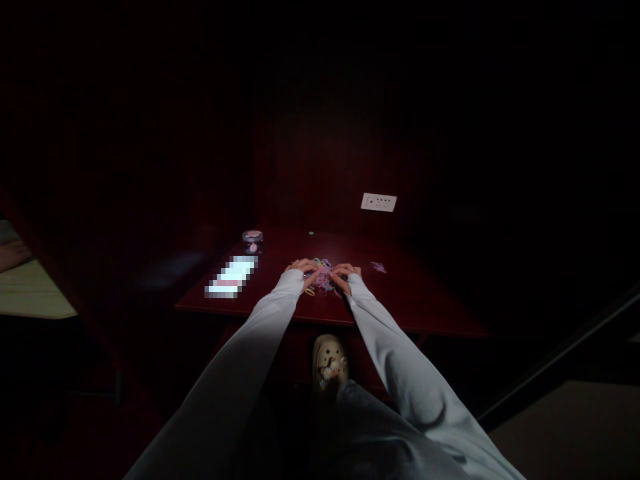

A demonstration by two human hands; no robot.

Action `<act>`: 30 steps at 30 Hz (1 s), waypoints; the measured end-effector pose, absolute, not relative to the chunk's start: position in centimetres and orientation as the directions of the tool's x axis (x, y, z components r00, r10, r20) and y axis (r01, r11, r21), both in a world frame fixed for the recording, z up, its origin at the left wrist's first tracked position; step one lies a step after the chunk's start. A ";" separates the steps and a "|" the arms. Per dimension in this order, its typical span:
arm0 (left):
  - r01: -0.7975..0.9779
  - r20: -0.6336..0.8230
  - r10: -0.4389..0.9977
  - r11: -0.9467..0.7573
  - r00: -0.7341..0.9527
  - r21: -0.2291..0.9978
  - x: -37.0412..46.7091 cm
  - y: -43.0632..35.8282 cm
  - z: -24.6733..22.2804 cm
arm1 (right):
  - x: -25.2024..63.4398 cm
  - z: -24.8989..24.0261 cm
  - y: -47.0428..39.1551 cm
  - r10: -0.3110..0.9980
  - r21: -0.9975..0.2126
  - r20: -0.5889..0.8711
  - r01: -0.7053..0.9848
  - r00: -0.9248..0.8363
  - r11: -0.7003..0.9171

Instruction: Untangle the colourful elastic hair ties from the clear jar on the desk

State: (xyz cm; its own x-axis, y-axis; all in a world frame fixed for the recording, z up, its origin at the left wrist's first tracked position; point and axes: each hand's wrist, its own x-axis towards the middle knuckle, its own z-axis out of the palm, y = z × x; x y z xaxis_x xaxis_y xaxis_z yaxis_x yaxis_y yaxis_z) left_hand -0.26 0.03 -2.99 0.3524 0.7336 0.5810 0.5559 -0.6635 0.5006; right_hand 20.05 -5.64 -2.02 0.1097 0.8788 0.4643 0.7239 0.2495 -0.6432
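A small heap of thin coloured hair ties (325,279), mostly pink and purple with some green and yellow, lies on the dark red desk (400,300). My left hand (301,268) is at the heap's left side, fingers curled in and closed on hair ties. From the right, my right hand (345,272) meets it, with thumb and fingers pinched on hair ties too. Exactly which strands each hand grips is too small to tell. A yellow hair tie (310,291) sits just below my left hand. Farther right is a separate little cluster of purple hair ties (379,267).
A brightly lit, blurred-out phone-like screen (233,277) lies at the desk's left, with a clear round container (253,241) behind it. One green ring (311,233) rests near the back panel, below a white socket plate (379,202). Another person's hand (14,255) shows beyond the left partition.
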 end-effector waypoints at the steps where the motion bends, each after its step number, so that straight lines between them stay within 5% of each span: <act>1: 0.547 0.584 0.725 -0.674 0.364 0.496 -0.4 0.0 -2.9 | 20.0 -2.0 -5.6 0.880 -0.644 0.461 0.725 0.111 0.246; 30: 0.481 0.530 0.717 -0.697 0.453 0.532 -1.0 -0.5 -1.9 | 20.0 -2.1 -5.3 0.890 -0.653 0.447 0.711 0.085 0.260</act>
